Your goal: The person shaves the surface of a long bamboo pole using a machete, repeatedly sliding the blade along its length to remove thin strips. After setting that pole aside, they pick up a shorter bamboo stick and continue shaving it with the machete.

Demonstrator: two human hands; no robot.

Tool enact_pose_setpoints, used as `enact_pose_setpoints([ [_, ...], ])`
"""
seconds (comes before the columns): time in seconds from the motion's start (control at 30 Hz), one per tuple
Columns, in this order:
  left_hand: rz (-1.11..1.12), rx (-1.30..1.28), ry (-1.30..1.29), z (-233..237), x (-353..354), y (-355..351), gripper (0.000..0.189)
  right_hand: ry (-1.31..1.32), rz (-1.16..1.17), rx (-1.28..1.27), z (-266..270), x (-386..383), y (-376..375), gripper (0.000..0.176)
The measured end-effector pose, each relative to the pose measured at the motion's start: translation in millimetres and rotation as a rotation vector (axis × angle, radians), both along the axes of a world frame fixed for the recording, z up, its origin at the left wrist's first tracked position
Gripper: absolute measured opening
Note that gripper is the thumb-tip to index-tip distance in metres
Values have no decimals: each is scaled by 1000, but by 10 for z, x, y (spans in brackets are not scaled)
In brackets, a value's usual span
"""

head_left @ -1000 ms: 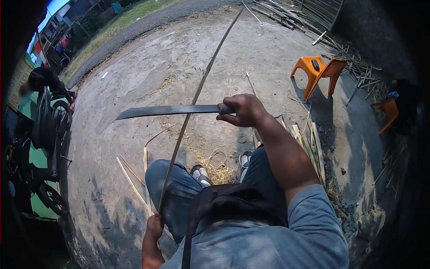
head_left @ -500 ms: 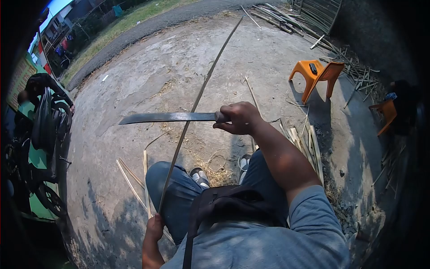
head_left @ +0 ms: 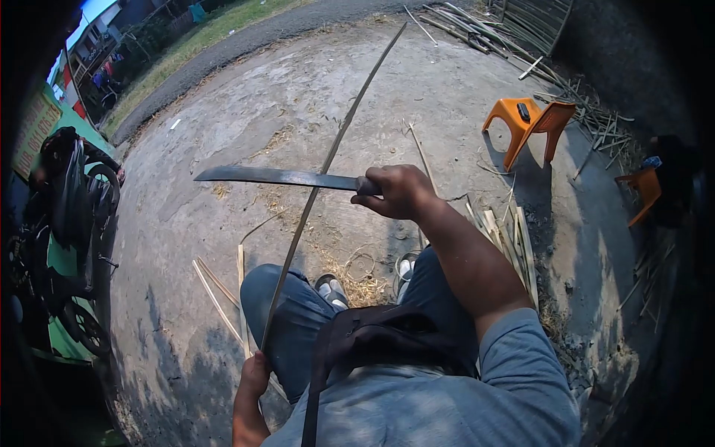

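My right hand (head_left: pixel 396 192) is closed round the handle of a machete (head_left: pixel 279 176), its long blade pointing left. Across the blade runs a long thin bamboo strip (head_left: pixel 299 231), which overlaps it near the handle side. The strip's lower end is in my left hand (head_left: pixel 255 372), fingers wrapped round it beside my left knee. From there it slants up past the knee, and its far end reaches toward the road edge. Thin curled shavings (head_left: pixel 361 276) lie on the ground around my sandalled feet.
Split bamboo pieces (head_left: pixel 514 238) lie by my right leg, more strips (head_left: pixel 216 290) to the left. An orange plastic chair (head_left: pixel 525 127) with a small dark object on it stands ahead right. Bamboo poles (head_left: pixel 477 33) are piled at the back. A motorcycle (head_left: pixel 74 223) stands at left.
The machete and my right hand have shifted slightly up and left, with the blade now tilted a little, tip higher. My left hand keeps its hold on the strip.
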State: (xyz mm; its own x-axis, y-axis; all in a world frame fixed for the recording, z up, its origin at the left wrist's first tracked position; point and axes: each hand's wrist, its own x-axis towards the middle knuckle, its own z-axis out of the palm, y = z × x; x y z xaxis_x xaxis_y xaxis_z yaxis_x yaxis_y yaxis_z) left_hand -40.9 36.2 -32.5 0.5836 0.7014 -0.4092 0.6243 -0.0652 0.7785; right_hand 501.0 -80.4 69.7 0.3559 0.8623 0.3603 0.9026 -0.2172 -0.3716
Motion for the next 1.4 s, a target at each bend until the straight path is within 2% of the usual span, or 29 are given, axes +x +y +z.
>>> enact_pose_setpoints([
  [0.17, -26, -4, 12, 35, 27, -2, 77, -161, 173, -37, -8, -176, 14, 48],
  [0.27, -26, -6, 25, -2, -9, 28, 78, -170, 218, 47, -23, -97, 28, 42],
  [0.3, -23, -17, 40, -5, -46, 17, 78, -83, 245, 120, -59, -10, 33, 39],
  [0.33, -8, -23, 26, 15, -48, -10, 78, -60, 123, -18, 24, 38, 20, 41],
  [0.4, 10, -26, -18, 35, 34, -25, 80, 101, -12, -33, 43, 181, 16, 41],
  [0.53, -1, -13, 25, -43, -42, 35, 82, 45, -41, 4, 56, 104, -24, 41],
  [0.7, 4, -31, 28, -91, -52, 47, 83, -30, 120, 47, 11, -7, -51, 44],
  [0.83, -26, 85, -23, -19, 54, -15, 81, -166, 170, 30, 37, -99, -16, 45],
  [0.93, -32, 94, -20, 29, 21, -70, 81, -22, 126, 13, 25, 45, -50, 45],
  [0.97, -26, 91, -17, -12, 0, -54, 80, 65, 48, -54, 103, 89, -72, 44],
  [1.07, -18, 62, -14, 6, 47, -50, 80, 206, -115, -39, 151, 228, -113, 45],
  [1.17, -11, 12, -22, 14, 52, -13, 79, 154, -84, 44, 95, 246, -153, 46],
  [1.4, -32, 44, -23, 74, 95, -55, 79, 5, 101, -130, 122, -26, -149, 47],
])
